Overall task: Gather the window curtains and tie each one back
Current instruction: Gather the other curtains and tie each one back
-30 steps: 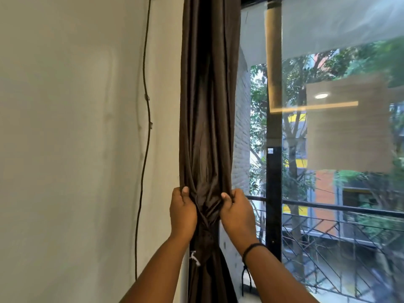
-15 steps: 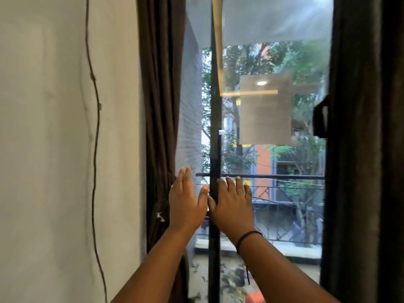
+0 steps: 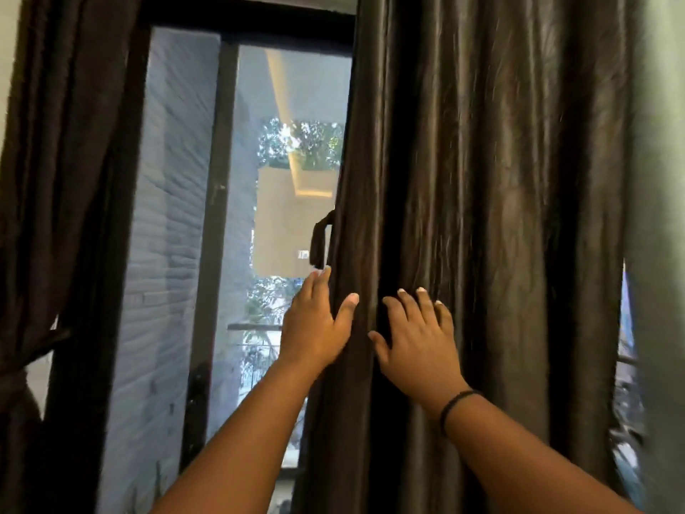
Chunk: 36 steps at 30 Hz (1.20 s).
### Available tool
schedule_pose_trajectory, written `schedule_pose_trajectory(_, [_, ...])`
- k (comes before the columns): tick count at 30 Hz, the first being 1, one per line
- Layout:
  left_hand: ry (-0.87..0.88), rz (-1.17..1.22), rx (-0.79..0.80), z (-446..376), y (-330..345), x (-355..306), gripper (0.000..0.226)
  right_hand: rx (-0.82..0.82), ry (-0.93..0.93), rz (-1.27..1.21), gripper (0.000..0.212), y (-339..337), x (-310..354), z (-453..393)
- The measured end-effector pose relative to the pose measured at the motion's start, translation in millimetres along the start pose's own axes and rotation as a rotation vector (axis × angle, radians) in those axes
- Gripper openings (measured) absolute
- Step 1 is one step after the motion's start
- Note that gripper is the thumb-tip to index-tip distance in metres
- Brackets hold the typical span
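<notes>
A dark brown right curtain (image 3: 500, 217) hangs loose and fills the right half of the view. My left hand (image 3: 318, 324) is at its left edge with fingers straight, thumb over the front of the fabric. My right hand (image 3: 419, 339) lies flat on the curtain's front, fingers spread. A dark strap loop (image 3: 320, 243) hangs at the curtain's edge just above my left hand. The left curtain (image 3: 48, 217) hangs at the far left, cinched in near the bottom (image 3: 18, 369).
Between the curtains is a black-framed window (image 3: 218, 217) with a handle (image 3: 198, 387) low on the frame. Outside are a grey brick wall (image 3: 174, 217), trees and a railing. A strip of window shows right of the curtain (image 3: 626, 365).
I let go of the left curtain, my view swung right, and both hands moved across the window with fingers straight onto the right curtain.
</notes>
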<state>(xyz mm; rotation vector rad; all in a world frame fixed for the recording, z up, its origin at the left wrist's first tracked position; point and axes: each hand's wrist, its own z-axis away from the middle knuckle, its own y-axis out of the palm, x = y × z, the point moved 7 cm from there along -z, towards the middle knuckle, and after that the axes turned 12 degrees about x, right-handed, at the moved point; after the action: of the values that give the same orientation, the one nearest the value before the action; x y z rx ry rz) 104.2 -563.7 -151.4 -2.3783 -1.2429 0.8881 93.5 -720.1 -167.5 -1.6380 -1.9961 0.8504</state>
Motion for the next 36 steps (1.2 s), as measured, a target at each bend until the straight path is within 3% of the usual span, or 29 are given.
schedule_pose_trajectory(7, [0.028, -0.053, -0.06, -94, -38, -55, 0.076, -0.11, 0.018, -0.146, 0.06, -51, -66, -83])
schedule_pose_trajectory(11, [0.034, -0.122, -0.128, -158, -69, -82, 0.083, -0.143, 0.08, -0.237, 0.073, -82, -91, -146])
schedule_pose_trajectory(16, [0.017, -0.131, -0.19, -229, -92, -96, 0.077, -0.108, 0.173, -0.357, 0.087, -119, -103, -221])
schedule_pose_trajectory(19, [0.019, -0.141, -0.197, -262, -95, -102, 0.068, -0.118, 0.163, -0.414, 0.085, -137, -104, -253])
schedule_pose_trajectory(21, [0.032, -0.158, -0.216, -278, -94, -106, 0.055, -0.127, 0.137, -0.453, 0.078, -143, -105, -268])
schedule_pose_trajectory(26, [0.055, -0.242, -0.289, -299, -90, -125, 0.031, -0.19, 0.046, -0.476, 0.034, -151, -110, -295])
schedule_pose_trajectory(30, [0.079, -0.203, -0.386, -312, -81, -145, 0.032, -0.194, -0.022, -0.506, 0.027, -150, -121, -312])
schedule_pose_trajectory(36, [0.121, -0.021, -0.371, -340, -32, -195, 0.032, -0.236, -0.18, -0.492, 0.008, -154, -156, -315])
